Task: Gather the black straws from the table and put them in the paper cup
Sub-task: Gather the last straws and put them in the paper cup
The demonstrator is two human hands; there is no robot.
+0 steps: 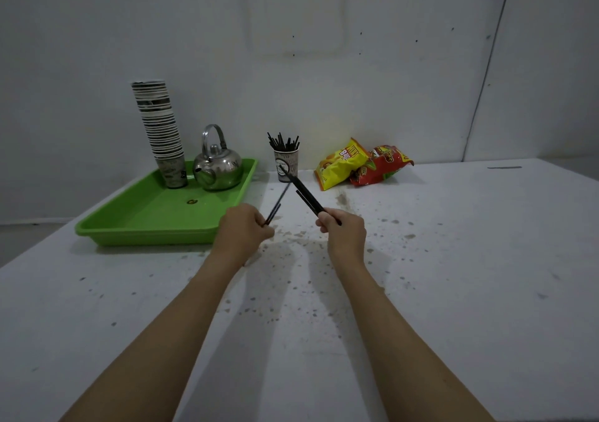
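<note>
Left hand (244, 227): closed on blurred black straws (275, 206), mid-frame above the bench (453, 292).
Right hand (343, 230): gripping a black straw bundle (303, 191) angled up-left.
Paper cup (286, 169): upright beyond both hands, centre frame, holding straws.
Green tray (146, 220): left of the cup.

Kettle (217, 170), cup stack (160, 130), snack bags (359, 164)

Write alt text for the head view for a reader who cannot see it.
Both hands hold black straws above a stained white table: left hand and right hand. Behind stands a paper cup of straws, beside a green tray with kettle and cup stack.
</note>
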